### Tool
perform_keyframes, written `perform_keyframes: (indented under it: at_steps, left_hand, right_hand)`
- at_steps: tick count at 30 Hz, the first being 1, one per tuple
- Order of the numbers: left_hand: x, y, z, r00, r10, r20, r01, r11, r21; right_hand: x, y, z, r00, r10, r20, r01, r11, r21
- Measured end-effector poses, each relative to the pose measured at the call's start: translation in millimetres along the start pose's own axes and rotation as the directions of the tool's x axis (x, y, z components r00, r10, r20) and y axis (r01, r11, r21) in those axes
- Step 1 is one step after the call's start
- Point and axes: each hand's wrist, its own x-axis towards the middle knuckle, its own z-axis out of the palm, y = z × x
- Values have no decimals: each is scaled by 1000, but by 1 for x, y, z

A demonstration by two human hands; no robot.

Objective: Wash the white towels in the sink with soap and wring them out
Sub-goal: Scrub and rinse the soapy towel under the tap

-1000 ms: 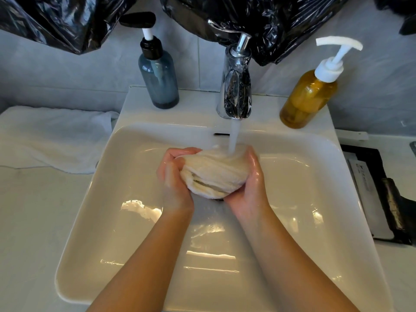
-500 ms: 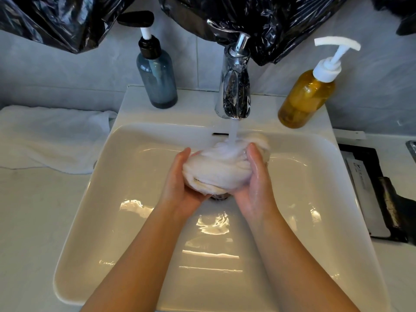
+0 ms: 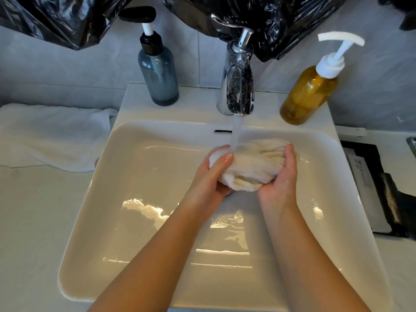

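While water runs, both hands (image 3: 244,176) cup towel (image 3: 252,165)

The wet towel (image 3: 252,165) has rolled rightward, with the left hand (image 3: 211,176) now gripping its end.

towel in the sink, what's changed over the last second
The bunched towel has been worked from a tight ball into a longer roll stretching rightward. The left hand opened from wrapping over it to gripping its left end; the right hand still cups the right side. Tap still running; bottles unmoved.

Drain (image 3: 228,192) mostly hidden beneath the bunched towel (image 3: 252,167) — black sheeting (image 3: 270,23) cut off at top.
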Motion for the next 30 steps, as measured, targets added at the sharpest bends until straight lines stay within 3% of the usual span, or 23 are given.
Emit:
perform_keyframes:
  at_steps: [6, 11, 15, 17, 20, 22, 24, 27, 29, 30]
  left_hand:
    - [-3, 1, -2, 968, 30, 249, -30, 1000, -2]
    - [2, -1, -3, 958, 16, 287, 15, 994, -108]
    - [0, 2, 3, 990, -106, 90, 130, 936, -328]
    - [0, 4, 2, 985, -170, -20, 155, 936, -315]
    - [-3, 12, -7, 979, -156, -129, 121, 962, -246]
    - [-3, 17, -13, 974, -55, -221, 3, 974, -228]
    - [-5, 21, -24, 920, 168, -354, -197, 979, -46]
    - [-17, 34, -27, 813, 483, -326, -437, 875, 206]
    - [-23, 42, -28, 810, 472, -349, -426, 881, 203]
    - [-21, 43, -32, 827, 387, -407, -342, 922, 183]
  right_hand:
    - [3, -4, -5, 1000, 24, 11, -24, 1000, 3]
    - [5, -3, -7, 1000, 4, 18, -4, 1000, 11]
    - [2, 4, -2, 995, -33, 94, 35, 999, -17]
    - [1, 8, 2, 990, -41, 134, 51, 996, -67]
    - [1, 13, 5, 966, -44, 254, 86, 984, -153]
    - [3, 14, 7, 948, -33, 316, 103, 973, -208]
    - [3, 14, 11, 956, 2, 294, 70, 970, -232]
    - [-3, 23, 23, 962, 197, 190, -149, 959, -243]
    - [-9, 28, 31, 951, 263, 161, -210, 935, -285]
    - [-9, 29, 34, 953, 245, 180, -187, 939, -290]
